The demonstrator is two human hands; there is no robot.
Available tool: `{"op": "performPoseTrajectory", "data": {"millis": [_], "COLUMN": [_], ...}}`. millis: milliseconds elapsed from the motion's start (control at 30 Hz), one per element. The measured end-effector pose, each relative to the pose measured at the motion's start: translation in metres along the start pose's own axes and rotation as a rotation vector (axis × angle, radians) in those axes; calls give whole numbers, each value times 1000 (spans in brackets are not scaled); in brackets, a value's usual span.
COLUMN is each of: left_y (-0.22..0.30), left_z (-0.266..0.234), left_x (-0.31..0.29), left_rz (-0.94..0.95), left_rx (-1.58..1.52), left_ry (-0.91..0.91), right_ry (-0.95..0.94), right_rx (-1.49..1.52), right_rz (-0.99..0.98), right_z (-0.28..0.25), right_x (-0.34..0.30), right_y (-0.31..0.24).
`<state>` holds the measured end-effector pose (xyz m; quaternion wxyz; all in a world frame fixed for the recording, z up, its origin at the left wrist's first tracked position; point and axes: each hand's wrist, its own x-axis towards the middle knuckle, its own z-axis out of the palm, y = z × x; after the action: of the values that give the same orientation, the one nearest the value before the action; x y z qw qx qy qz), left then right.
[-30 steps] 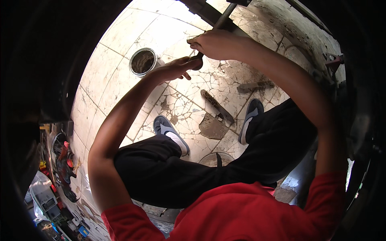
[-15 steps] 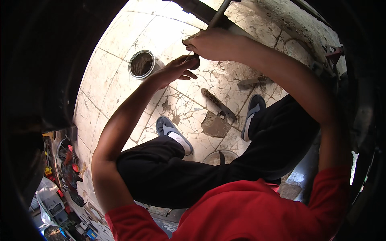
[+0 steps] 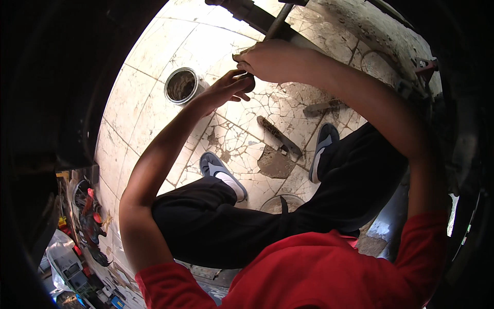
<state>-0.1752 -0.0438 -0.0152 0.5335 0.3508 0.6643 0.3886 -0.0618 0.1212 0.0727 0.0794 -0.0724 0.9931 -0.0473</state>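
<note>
My left hand reaches up from the left, thumb and forefinger against a dark, rounded part, its other fingers loosely bent. Just above it, my right hand is closed over the lower end of a dark metal rod; its palm hides that end and much of its grip. The two hands nearly meet. Whether the rounded part joins the rod, I cannot tell.
An open metal can with brown contents stands left of my hands. A dark-handled brush or scraper lies on cracked tiles between my feet. A dark beam crosses above. Assorted tools and a plastic bag are at lower left.
Both hands stay at the rod end with only slight shifts. My left fingers have drawn in a little around the rounded part, and the right hand sits marginally lower.
</note>
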Motion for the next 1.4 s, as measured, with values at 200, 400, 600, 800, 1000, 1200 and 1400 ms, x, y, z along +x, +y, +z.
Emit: {"op": "performPoseTrajectory", "data": {"millis": [200,400,600,800,1000,1200,1400], "left_y": [-2,-2,2,15,18,15,16], "left_z": [6,-3,-1,-7,-9,9,7], "left_x": [-1,3,-7,-5,-8,-14,-9], "left_rz": [-98,-167,-154,-181,-266,-63,-12], "left_rx": [-14,112,178,363,411,280,234], "left_ry": [-109,-158,-78,-70,-108,-39,-50], "right_ry": [-35,27,-4,86,-9,-7,50], "right_rx": [69,38,29,32,-70,-109,-170], "right_rz": [104,26,130,48,32,-5,-89], "right_z": [-2,4,0,11,2,3,10], "right_x": [2,0,0,0,1,8,15], "right_y": [-1,-2,-11,3,-11,-5,3]}}
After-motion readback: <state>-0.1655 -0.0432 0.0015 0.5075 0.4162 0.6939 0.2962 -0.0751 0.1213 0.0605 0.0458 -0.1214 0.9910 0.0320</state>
